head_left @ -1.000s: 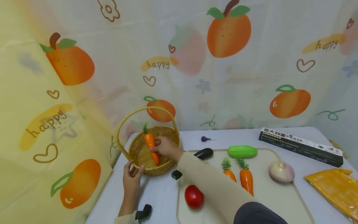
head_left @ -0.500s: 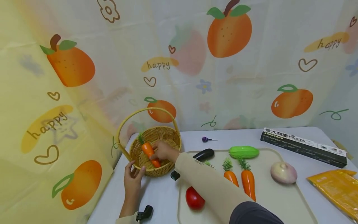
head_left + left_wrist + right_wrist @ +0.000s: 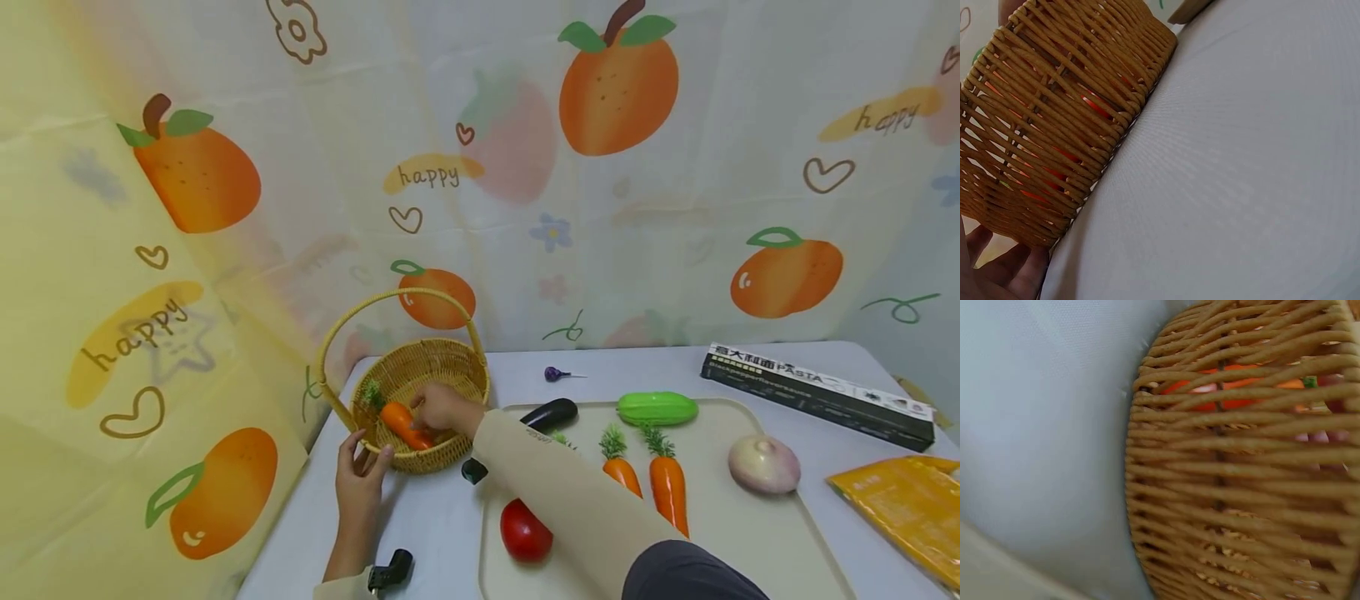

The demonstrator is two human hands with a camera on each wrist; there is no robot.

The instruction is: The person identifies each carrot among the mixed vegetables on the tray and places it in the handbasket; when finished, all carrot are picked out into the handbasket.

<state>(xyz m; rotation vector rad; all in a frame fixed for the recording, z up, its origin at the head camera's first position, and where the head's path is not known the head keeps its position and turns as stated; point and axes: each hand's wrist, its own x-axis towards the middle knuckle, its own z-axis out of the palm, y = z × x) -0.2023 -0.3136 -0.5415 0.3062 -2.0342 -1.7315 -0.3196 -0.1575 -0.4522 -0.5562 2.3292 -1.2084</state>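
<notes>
I have the right hand (image 3: 442, 410) down inside the round woven wicker basket with the hoop handle (image 3: 459, 377), fingers curled round the orange toy carrot with a green tuft (image 3: 399, 421). The carrot lies nearly flat on the basket floor, tuft end away from my grip toward the far-left wall, pointed end under my fingers. To set it down well, I judge the thing is to let it settle along the floor before the fingers loosen, and to lift the hand straight up so the sleeve does not catch the rim or the handle arching above the wrist. From the right wrist view I only see orange through the weave (image 3: 1235, 387), so I cannot be sure the whole carrot is resting on the bottom.

The left hand (image 3: 360, 475) steadies the basket from the near side, thumb hooked over the rim and fingers against the outer wall, gripping it; the left wrist view shows fingertips (image 3: 1013, 272) at the base of the weave. The right forearm in its beige sleeve (image 3: 555, 475) reaches across the pale cutting board (image 3: 757, 533), passing over a red toy tomato (image 3: 523, 532) and beside two more orange toy carrots (image 3: 667, 487), all behind and to the right of the grip.
</notes>
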